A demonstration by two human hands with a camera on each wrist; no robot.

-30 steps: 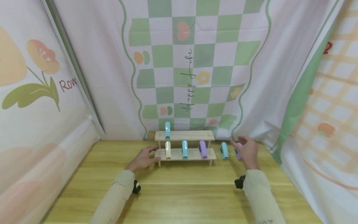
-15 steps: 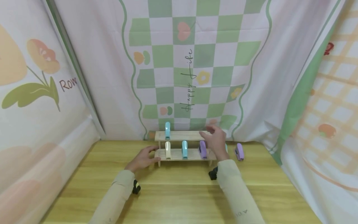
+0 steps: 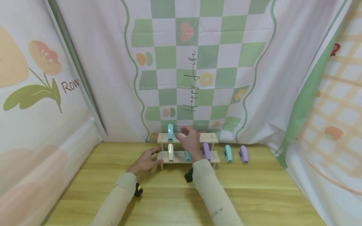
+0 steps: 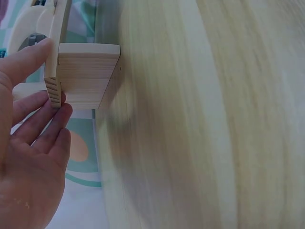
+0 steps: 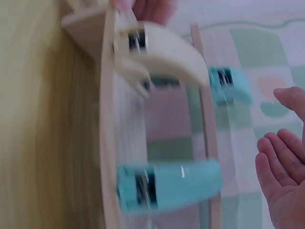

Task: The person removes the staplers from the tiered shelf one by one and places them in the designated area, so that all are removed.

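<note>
My left hand (image 3: 145, 161) holds the left end of a two-tier wooden rack (image 4: 86, 71), thumb on one side of the lower board and fingers at its end. My right hand (image 3: 190, 142) hovers over the rack, fingers spread and holding nothing, just right of a blue stapler (image 3: 170, 132) on the upper tier. The right wrist view shows that hand (image 5: 290, 162) apart from the stapler. Along the lower tier stand a cream stapler (image 3: 170, 152), a blue stapler (image 5: 169, 186) partly hidden by the right hand in the head view, and a purple stapler (image 3: 206, 151).
On the wooden table (image 3: 169, 201), right of the rack, stand a teal stapler (image 3: 227, 153) and another purple stapler (image 3: 243, 154). A checkered curtain (image 3: 189, 62) hangs close behind the rack.
My right hand has swung left from beside the purple stapler on the table to the upper tier's blue stapler. My left hand stays at the rack's end.
</note>
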